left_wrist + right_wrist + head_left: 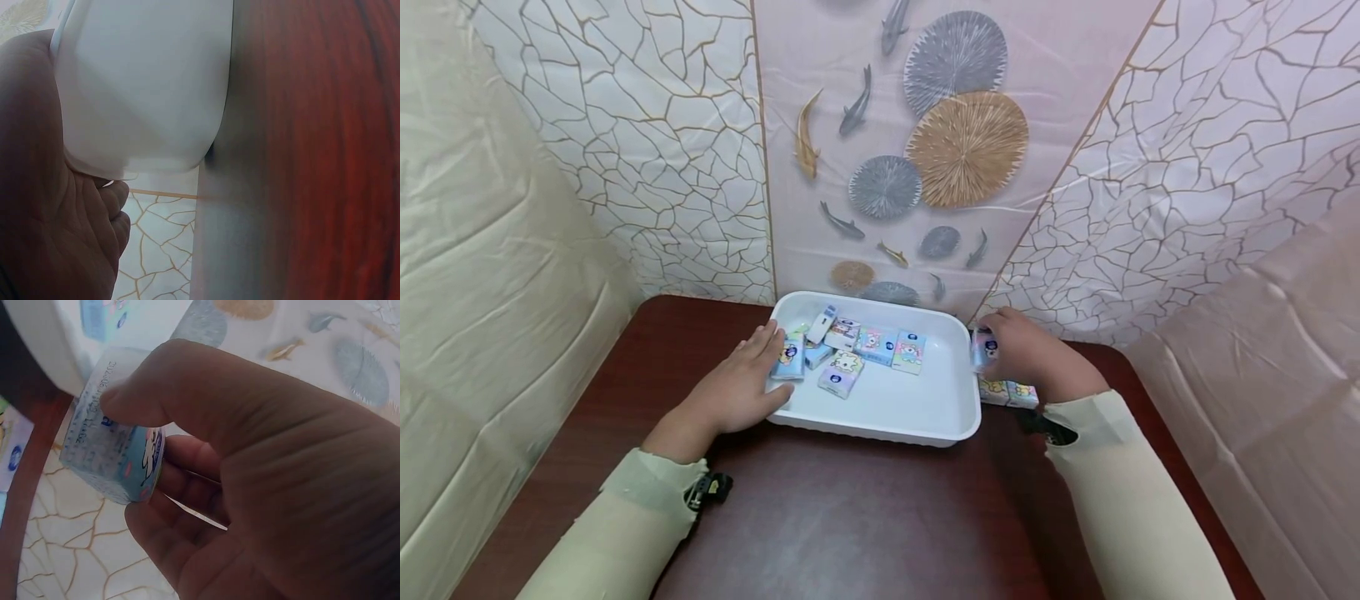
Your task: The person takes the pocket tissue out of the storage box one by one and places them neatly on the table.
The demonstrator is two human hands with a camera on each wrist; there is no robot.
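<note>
My right hand [1026,350] grips a small cartoon-printed tissue packet [982,350] at the right rim of the white tray [925,408]. In the right wrist view the thumb presses on one face of this packet [109,437], with fingers curled behind it. On the left, my left hand [741,387] rests on the tray's rim with its fingers fairly straight. The left wrist view shows that palm against the tray's outer wall [150,94]. Several similar tissue packets [842,372] lie loosely in the tray's left and middle parts.
More tissue packets [1022,394] lie on the dark red-brown table [850,517], just right of the tray beneath my right hand. A patterned sheet [887,250] hangs behind the tray at the table's far edge. Pale fabric [1262,358] hangs at both sides.
</note>
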